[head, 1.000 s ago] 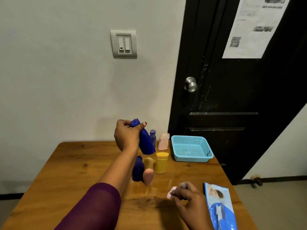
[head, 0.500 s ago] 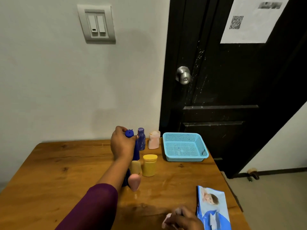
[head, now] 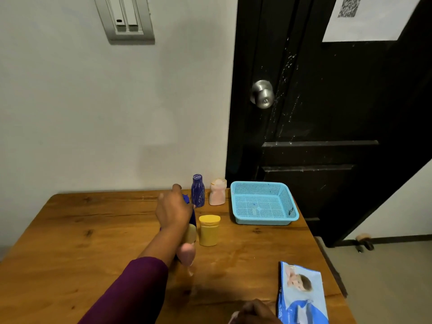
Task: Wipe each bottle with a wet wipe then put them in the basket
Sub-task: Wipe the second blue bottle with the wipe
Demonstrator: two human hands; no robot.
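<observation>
Your left hand (head: pixel 174 211) has its grip curled round the dark blue bottle (head: pixel 186 198), mostly hidden behind your fingers, left of the light blue mesh basket (head: pixel 264 220). Your right hand (head: pixel 254 312), nearer you than the basket, pinches a pale wipe (head: pixel 233 315).

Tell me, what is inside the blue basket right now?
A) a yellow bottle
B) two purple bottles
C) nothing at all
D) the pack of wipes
C: the blue basket shows only its bare mesh floor. The yellow bottle stands on the table to its left, and the pack of wipes lies nearer the camera.
</observation>
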